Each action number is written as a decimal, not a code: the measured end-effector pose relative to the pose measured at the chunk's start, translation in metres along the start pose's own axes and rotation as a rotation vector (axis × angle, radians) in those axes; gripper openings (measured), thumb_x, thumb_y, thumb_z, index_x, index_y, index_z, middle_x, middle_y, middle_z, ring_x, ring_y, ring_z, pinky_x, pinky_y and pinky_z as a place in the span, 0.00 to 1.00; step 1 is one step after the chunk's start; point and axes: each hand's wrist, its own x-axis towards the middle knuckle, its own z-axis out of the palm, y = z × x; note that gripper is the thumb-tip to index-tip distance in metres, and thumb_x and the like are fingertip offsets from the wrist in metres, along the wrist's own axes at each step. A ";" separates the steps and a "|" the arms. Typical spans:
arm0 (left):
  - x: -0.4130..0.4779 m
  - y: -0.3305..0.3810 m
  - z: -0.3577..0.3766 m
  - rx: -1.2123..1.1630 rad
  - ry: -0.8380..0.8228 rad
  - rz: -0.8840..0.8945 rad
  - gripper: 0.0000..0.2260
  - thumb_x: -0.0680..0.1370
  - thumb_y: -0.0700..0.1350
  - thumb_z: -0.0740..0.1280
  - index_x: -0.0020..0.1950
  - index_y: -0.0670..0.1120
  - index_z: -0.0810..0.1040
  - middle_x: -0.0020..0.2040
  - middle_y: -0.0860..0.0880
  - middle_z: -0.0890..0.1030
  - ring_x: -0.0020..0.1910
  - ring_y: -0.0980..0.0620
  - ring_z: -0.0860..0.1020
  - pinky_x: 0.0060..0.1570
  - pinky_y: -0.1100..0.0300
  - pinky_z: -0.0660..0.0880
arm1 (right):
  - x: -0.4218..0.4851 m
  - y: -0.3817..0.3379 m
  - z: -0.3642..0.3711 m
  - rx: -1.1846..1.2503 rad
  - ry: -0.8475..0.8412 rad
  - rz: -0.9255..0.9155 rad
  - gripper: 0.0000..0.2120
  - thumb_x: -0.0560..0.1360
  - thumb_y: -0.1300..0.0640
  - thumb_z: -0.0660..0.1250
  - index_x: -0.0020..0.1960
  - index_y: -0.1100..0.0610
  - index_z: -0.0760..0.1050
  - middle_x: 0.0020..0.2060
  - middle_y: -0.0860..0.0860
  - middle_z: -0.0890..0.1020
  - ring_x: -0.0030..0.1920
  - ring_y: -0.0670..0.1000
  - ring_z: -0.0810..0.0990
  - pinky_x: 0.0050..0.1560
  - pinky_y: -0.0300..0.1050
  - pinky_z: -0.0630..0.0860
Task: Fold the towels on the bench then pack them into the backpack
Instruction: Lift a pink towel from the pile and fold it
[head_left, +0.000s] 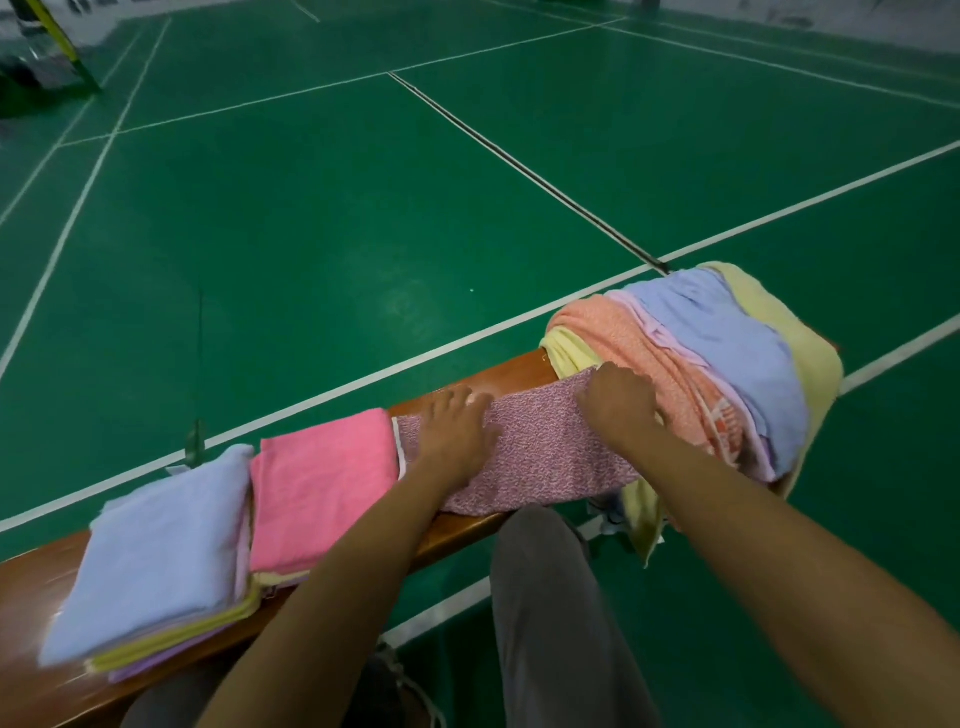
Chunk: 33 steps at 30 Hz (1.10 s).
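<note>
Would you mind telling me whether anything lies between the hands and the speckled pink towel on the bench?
Nothing visible does: the left hand and right hand already rest directly on the speckled pink towel.

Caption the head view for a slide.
Both hands flatten a speckled pink towel on the wooden bench between folded stacks and unfolded pile.

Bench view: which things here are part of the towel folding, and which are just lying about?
Part of the job:
patterned towel under left hand and right hand
pink folded towel
lavender folded stack
unfolded pile
bench

Lying about:
yellow-black post
</note>
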 end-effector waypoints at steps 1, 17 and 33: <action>-0.002 0.010 0.008 -0.059 -0.089 0.032 0.28 0.82 0.66 0.52 0.80 0.59 0.54 0.82 0.48 0.53 0.81 0.40 0.51 0.77 0.36 0.47 | -0.004 -0.002 -0.002 -0.033 -0.014 0.038 0.21 0.79 0.42 0.63 0.58 0.60 0.76 0.49 0.56 0.82 0.46 0.58 0.83 0.43 0.48 0.79; 0.006 0.057 0.059 -0.057 -0.201 -0.004 0.34 0.77 0.74 0.40 0.78 0.65 0.31 0.79 0.47 0.30 0.76 0.35 0.28 0.68 0.29 0.29 | 0.004 0.010 -0.010 0.432 -0.195 0.019 0.14 0.82 0.48 0.63 0.57 0.59 0.76 0.52 0.56 0.80 0.52 0.59 0.79 0.49 0.49 0.73; 0.010 0.060 0.004 -1.616 0.063 -0.562 0.23 0.84 0.60 0.57 0.58 0.44 0.83 0.51 0.41 0.85 0.52 0.44 0.83 0.53 0.49 0.81 | -0.032 -0.082 -0.025 0.632 -0.188 -0.164 0.02 0.78 0.59 0.66 0.46 0.55 0.76 0.34 0.50 0.76 0.34 0.50 0.75 0.29 0.39 0.63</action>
